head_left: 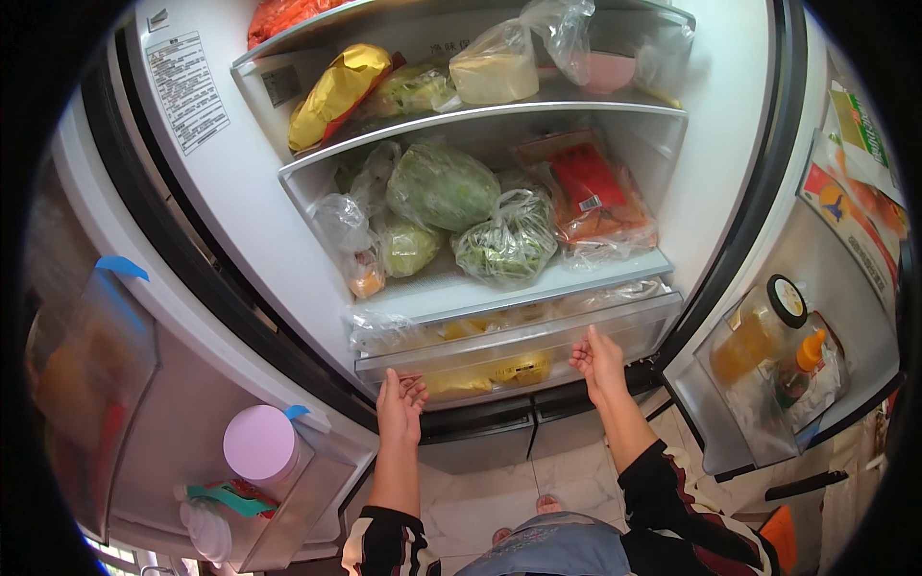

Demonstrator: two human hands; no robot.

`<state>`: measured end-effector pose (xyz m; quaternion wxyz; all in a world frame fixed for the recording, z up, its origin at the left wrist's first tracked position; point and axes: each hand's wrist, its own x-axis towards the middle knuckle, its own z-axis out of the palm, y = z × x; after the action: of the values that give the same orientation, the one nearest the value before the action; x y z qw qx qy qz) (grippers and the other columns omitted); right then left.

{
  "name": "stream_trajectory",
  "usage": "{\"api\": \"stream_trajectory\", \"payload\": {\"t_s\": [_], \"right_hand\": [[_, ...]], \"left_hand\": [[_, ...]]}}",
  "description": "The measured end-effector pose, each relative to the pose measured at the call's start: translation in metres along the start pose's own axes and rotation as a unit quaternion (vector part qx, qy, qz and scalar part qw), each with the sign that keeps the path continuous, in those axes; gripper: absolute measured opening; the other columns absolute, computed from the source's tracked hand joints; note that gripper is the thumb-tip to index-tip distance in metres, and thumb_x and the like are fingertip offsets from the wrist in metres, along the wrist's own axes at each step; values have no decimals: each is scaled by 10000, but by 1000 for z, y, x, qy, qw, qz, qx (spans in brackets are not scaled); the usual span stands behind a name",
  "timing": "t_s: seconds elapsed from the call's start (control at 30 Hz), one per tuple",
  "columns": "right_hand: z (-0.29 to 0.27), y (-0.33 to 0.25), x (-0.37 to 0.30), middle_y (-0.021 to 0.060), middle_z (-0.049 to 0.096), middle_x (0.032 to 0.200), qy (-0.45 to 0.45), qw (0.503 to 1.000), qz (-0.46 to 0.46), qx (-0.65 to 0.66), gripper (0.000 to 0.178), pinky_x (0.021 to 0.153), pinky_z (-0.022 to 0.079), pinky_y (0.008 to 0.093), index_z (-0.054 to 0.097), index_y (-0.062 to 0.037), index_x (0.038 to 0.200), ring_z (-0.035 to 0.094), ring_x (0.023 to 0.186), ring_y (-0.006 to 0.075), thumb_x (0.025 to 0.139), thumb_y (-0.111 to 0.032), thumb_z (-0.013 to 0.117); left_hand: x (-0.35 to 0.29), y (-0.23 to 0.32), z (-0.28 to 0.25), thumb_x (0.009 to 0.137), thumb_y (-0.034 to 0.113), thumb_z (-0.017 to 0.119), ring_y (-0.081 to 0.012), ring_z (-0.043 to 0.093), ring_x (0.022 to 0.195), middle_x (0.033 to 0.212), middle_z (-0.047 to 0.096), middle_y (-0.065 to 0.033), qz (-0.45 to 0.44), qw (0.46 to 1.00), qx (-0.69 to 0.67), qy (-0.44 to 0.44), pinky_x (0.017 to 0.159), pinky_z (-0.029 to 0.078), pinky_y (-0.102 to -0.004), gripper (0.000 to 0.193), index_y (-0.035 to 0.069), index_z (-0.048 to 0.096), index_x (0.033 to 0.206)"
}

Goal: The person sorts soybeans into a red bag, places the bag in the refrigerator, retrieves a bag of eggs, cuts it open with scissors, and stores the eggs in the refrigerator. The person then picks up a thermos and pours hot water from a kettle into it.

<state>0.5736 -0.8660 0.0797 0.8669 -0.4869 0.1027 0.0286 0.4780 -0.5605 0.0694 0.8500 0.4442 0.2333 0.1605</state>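
A clear fridge drawer (629, 326) sits slightly pulled out below the shelves, with yellow packages (471, 384) and plastic bags visible inside it. By the drawer's left front is my left hand (399, 408), fingers loosely curled and apart, holding nothing. My right hand (599, 365) is at the right part of the drawer front, thumb up and fingers half bent, also holding nothing. Whether either hand touches the drawer front, I cannot tell. On the shelf just above lie a large bagged green vegetable (442, 187), a bag of greens (509, 238) and a red package (591, 187).
Both fridge doors stand open. The left door holds a lilac-lidded container (261, 442) and a white bottle (205, 523); the right holds a black-lidded jar (759, 326) and an orange-capped bottle (802, 365). A gold package (341, 91) lies on an upper shelf. Tiled floor (480, 494) shows below.
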Motion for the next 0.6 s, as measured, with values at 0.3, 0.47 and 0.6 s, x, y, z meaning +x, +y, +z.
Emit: {"api": "stream_trajectory", "payload": {"t_s": [0.3,0.47,0.6], "right_hand": [[10,1,59,140,572,850,-18,997,42,63,143,679,548,329,461,-7,935,571,727,193,926,-136,522],[21,13,39,178,548,1088,-53,993,24,100,404,828,506,385,335,11,1252,566,933,236,891,-34,510],[1,27,-15,151,535,1187,-121,991,50,23,506,845,485,381,323,-37,1335,549,1023,239,883,-85,547]], "left_hand": [[-38,-26,2,942,344,480,-169,571,689,897,636,-123,-17,996,87,-5,620,495,-297,314,39,549,963],[-132,-94,-95,927,236,506,-151,588,695,858,634,-98,-121,984,127,-13,598,492,-285,223,29,571,975],[-211,-113,-190,856,144,508,-172,576,663,772,609,-79,-259,951,116,119,583,484,-308,122,31,557,857]]}}
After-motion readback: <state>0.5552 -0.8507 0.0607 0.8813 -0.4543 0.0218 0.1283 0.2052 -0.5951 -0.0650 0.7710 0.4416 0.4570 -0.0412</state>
